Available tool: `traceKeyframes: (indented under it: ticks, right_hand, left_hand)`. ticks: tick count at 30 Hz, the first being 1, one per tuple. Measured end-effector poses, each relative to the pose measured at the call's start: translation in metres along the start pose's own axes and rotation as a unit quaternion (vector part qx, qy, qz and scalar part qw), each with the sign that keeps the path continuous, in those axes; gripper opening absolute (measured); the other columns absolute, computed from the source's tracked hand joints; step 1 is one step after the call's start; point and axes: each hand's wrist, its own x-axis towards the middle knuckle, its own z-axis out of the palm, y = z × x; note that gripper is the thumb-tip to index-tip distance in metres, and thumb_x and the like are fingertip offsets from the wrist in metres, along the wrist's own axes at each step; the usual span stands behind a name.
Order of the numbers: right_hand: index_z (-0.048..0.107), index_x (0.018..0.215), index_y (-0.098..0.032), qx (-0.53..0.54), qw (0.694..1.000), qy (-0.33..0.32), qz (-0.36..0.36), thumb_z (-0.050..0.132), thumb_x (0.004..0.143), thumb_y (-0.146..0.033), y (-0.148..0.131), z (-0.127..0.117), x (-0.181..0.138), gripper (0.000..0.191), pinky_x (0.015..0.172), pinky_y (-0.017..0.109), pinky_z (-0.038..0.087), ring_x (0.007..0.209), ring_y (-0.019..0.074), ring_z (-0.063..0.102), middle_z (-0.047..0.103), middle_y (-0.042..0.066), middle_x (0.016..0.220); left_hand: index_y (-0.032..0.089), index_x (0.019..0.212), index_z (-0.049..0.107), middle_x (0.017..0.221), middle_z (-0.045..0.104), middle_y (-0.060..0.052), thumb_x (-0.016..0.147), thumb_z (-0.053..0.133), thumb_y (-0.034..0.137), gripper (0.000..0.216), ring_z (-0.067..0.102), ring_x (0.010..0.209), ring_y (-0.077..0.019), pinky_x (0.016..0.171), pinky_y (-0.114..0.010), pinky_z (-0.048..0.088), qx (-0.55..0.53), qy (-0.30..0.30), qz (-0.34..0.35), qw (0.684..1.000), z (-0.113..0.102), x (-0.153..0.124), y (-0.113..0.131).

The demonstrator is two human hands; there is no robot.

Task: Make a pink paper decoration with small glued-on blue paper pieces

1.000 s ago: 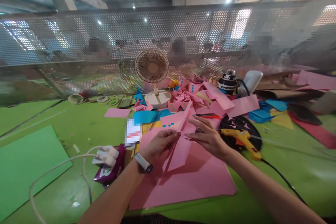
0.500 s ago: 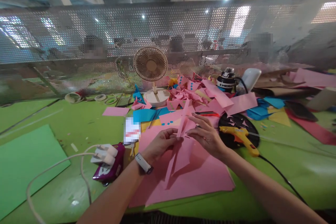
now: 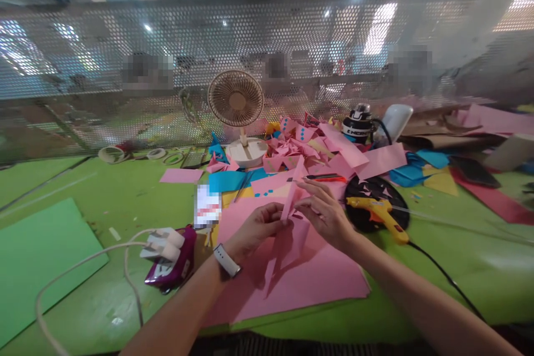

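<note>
My left hand (image 3: 265, 227), with a white-banded watch (image 3: 227, 260) on its wrist, pinches a folded piece of pink paper (image 3: 294, 186) between thumb and fingers. The paper stands on edge, tilted, with a long narrow part reaching down toward me. My right hand (image 3: 329, 212) has its fingers stretched out against the right side of that piece; whether the fingertips press on it is hard to tell. Beneath both hands lies a stack of large pink sheets (image 3: 308, 286).
A yellow glue gun (image 3: 377, 212) rests on a black round plate (image 3: 365, 186) at right, its cord trailing forward. At left are a purple power strip (image 3: 183, 258) with plugs and a green sheet (image 3: 45, 267). Behind are a fan (image 3: 236, 101), pink scraps (image 3: 287, 150) and a black bottle (image 3: 357, 125).
The fingers of my right hand have come closer to the pink paper and lie nearer its side. My left hand keeps its pinch. The whole view has shifted slightly.
</note>
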Motion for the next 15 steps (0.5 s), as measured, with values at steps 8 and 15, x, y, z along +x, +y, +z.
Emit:
traceKeyframes:
  ticks: [8, 15]
  right_hand:
    - [0.065, 0.091, -0.024, 0.006, 1.0, 0.025, -0.015, 0.054, 0.085, -0.018, -0.0027, -0.0021, 0.0005, 0.014, 0.095, 0.045, 0.043, 0.119, 0.0241, 0.045, 0.057, 0.007, 0.121]
    - [0.066, 0.093, -0.025, 0.012, 0.999, 0.026, -0.013, 0.055, 0.084, -0.019, -0.0031, -0.0029, -0.0002, 0.015, 0.095, 0.045, 0.043, 0.119, 0.0243, 0.045, 0.056, 0.006, 0.122]
  left_hand:
    - [0.017, 0.092, 0.064, 0.083, 0.064, -0.003, 0.066, 0.075, 0.028, 0.03, 0.057, 0.074, -0.012, 0.071, -0.024, 0.043, -0.003, -0.019, -0.015, 1.0, 0.0042, -0.0028, 0.0012]
    - [0.016, 0.089, 0.064, 0.084, 0.064, -0.003, 0.065, 0.076, 0.026, 0.029, 0.057, 0.078, -0.013, 0.073, -0.024, 0.042, -0.007, -0.007, -0.01, 1.0, 0.007, -0.0034, 0.0024]
